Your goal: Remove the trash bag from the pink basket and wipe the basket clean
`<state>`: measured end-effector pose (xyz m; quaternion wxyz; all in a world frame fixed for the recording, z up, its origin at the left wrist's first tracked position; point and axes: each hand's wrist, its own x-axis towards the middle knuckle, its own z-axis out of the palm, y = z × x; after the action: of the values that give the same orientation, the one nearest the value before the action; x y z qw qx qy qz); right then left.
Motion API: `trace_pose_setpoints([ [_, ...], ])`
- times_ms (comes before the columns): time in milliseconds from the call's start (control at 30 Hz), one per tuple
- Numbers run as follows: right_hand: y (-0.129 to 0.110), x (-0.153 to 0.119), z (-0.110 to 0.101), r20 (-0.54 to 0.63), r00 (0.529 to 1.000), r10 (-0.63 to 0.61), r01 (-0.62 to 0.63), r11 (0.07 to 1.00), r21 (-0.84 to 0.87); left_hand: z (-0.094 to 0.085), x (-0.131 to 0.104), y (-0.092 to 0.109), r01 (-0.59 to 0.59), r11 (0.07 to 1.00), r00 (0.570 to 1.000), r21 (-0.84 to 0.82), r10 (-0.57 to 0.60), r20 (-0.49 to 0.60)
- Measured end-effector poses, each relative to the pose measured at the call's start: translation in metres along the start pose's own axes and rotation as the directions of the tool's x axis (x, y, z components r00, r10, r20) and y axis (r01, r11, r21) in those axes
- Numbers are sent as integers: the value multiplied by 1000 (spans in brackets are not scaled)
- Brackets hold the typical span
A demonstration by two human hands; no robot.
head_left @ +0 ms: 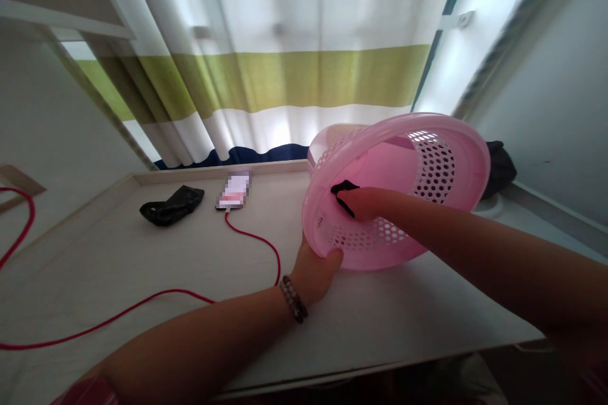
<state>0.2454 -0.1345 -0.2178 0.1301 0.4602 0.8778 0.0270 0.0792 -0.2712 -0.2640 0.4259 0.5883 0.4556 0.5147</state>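
A pink plastic laundry basket (361,259) with round holes in its wall is tipped toward me on the white desk. My left hand (316,269) grips its lower left rim, thumb over the edge, fingers hidden behind it. Inside the basket, my right hand (363,202) is closed on a black cloth (345,188) and holds it against the inner wall. Only part of the cloth shows past the fingers.
A black pouch-like item (173,205) and a phone (234,190) with a red cable (256,237) lie on the desk (190,259) to the left. Behind hangs a striped curtain (294,76). A dark object (501,168) sits behind the basket at right.
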Motion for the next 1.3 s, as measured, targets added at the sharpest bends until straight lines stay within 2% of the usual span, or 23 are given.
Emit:
trace_pose_setpoints([
  [200, 15, 34, 4, -53, 998, -42, 41, 999, -15, 1, 1, 1, -10, 1000, 1000, -3, 10, -4],
  [367, 16, 40, 2, -123, 992, 13, -13, 1000, -4, 0, 1, -2, 7, 1000, 1000, 13, -7, -26],
  [533, -3, 14, -6, -88, 995, -42, 35, 996, -81, -1, 0, -3, 6, 1000, 1000, 7, -6, -28],
  [733, -38, -37, -12, -52, 999, -5, -2, 991, -131, -1, 2, 4, -26, 1000, 999, -17, 25, -31],
  [833, -41, -44, -14, -51, 999, 7, -13, 992, -127, -1, 2, 6, 1, 1000, 999, -28, -2, -35],
  [933, -32, -30, -10, -93, 996, 12, -23, 992, -124, -1, 2, 6, 18, 1000, 999, -25, -18, -30],
  [1133, -3, 19, -2, -151, 986, 72, -82, 995, -59, -1, 2, 6, 17, 1000, 999, -5, -17, -31],
  [1300, -1, 33, -6, -197, 969, 151, -144, 988, 49, -1, 1, 6, 17, 1000, 1000, -11, -17, -25],
])
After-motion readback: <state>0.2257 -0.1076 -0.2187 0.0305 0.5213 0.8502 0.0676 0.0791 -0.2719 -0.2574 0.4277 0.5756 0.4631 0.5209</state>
